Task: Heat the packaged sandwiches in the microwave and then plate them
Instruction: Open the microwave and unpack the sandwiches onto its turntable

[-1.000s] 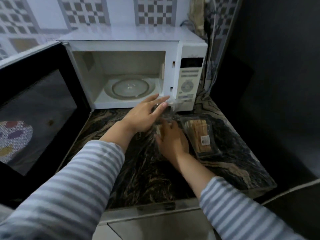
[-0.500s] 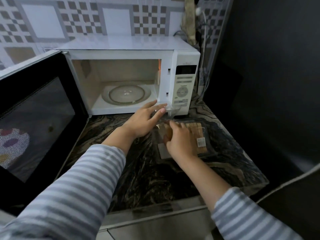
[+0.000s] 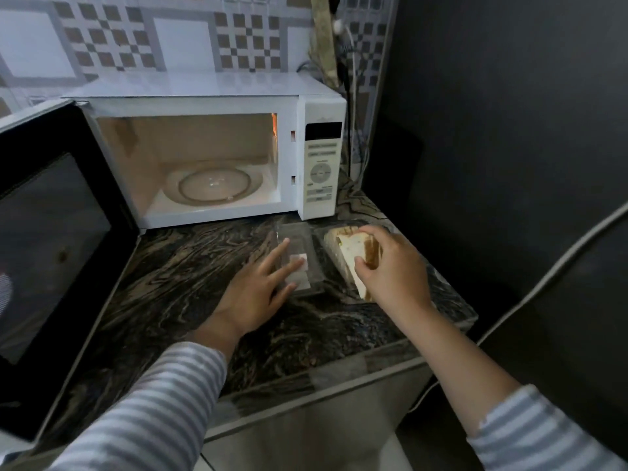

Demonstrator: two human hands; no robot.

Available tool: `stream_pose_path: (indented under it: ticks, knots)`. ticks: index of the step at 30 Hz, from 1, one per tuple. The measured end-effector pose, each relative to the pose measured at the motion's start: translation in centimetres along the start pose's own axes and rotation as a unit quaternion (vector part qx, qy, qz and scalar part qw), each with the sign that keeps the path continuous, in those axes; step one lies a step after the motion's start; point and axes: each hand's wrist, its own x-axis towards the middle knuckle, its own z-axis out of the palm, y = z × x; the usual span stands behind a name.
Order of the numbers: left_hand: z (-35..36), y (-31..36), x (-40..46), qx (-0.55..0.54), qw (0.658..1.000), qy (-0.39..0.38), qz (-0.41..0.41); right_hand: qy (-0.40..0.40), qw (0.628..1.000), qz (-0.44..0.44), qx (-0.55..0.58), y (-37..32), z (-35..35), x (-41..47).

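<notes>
**newbie_cook:** Door (image 3: 51, 239) first, far left: it's black and swung fully open. Next to it sits the white microwave (image 3: 217, 96) with its inside lit and the glass turntable (image 3: 214, 183) bare. Am I reading that right?

**toastfan:** Yep. Control panel (image 3: 321, 171) is on its right side, and the whole thing stands at the back of a dark marbled counter (image 3: 190, 266).

**newbie_cook:** What are the hands doing?

**toastfan:** Left hand (image 3: 256, 294) has its fingers straight and spread, pressing flat on a clear plastic lid (image 3: 299, 253) with a small label on it. The lid lies flat on the counter, just in front of the microwave. No grip there, only touch.

**newbie_cook:** And the food?

**toastfan:** Sandwich (image 3: 353, 256) is just right of that lid, lying in the other clear half of the pack on the counter, near the counter's right edge. Right hand (image 3: 390, 266) has thumb and fingers curled round the bread, clamped on it.

**newbie_cook:** Lifted or still in the tray?

**toastfan:** Can't tell. Both sleeves are grey-and-white striped. Cable (image 3: 353, 96) hangs behind the microwave's right corner against the checkered tiles (image 3: 248, 39).
</notes>
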Motion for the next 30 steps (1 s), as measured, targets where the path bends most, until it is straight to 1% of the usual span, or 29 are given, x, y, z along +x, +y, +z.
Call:
stream_pose_path:
  ticks: [3,6,9,11,13,15,17,19,22,24,27,30]
  knots:
    - [1.0,-0.1,-1.0,0.012,0.999,-0.042,-0.003,0.005,1.000,-0.009,0.016,-0.9,-0.1,0.6]
    - [1.0,-0.2,-1.3,0.002,0.998,-0.069,-0.011,0.014,0.999,-0.028,0.025,-2.3,-0.1,1.7]
    - [0.6,0.0,-1.3,0.019,0.995,-0.097,-0.025,0.007,0.998,-0.054,0.030,-4.3,0.3,3.4]
    - [0.0,0.0,-1.2,0.024,0.994,-0.099,-0.035,-0.003,0.997,-0.071,0.029,-5.7,0.9,4.9]
    - [-0.9,-0.3,-1.1,0.032,0.996,-0.080,-0.031,-0.018,0.996,-0.083,0.025,-7.4,1.6,6.6]
    - [-2.0,-1.4,-1.0,0.038,0.996,-0.078,-0.036,-0.041,0.995,-0.085,0.024,-9.1,2.6,8.7]
    - [-3.0,-3.0,-0.9,0.031,0.992,-0.084,-0.090,-0.069,0.994,-0.083,0.026,-11.0,3.6,10.8]
    - [-3.4,-5.0,-0.7,0.055,0.979,-0.092,-0.171,-0.100,0.991,-0.089,0.024,-12.5,5.0,12.9]
    - [-3.8,-8.0,0.0,0.076,0.943,-0.119,-0.303,-0.146,0.984,-0.105,0.017,-14.7,7.7,15.7]
    - [-3.8,-9.9,0.0,0.063,0.921,-0.128,-0.361,-0.167,0.980,-0.109,0.021,-16.0,9.9,17.4]
    - [-3.3,-12.4,-0.6,0.059,0.907,-0.127,-0.397,-0.181,0.977,-0.107,0.031,-17.9,13.7,19.4]
    - [-2.6,-14.6,-1.0,0.059,0.908,-0.118,-0.399,-0.181,0.978,-0.095,0.039,-19.6,17.7,21.5]
